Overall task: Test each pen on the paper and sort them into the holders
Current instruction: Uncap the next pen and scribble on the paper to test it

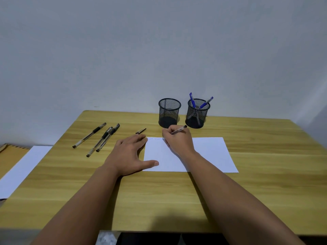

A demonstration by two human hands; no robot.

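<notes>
Table: wooden desk (pixel 247 191), grey wall behind.
Right hand (pixel 178 140): grips pen (pixel 179 129) on white paper (pixel 212 154), frame centre.
Left hand (pixel 131 154): flat, fingers relaxed, steadying the paper's edge.
Holders: left mesh cup (pixel 169 113) empty; right mesh cup (pixel 197 114) has blue pens (pixel 205 103).
Untested: three black pens (pixel 99 138), left.

The faint scribbles (pixel 155 138) along the far edge of the white paper sheet (pixel 208 152) are way too small to read. The right hand (pixel 177 140) hides the tip of the clear-barrelled black pen (pixel 178 130) it grips.
</notes>
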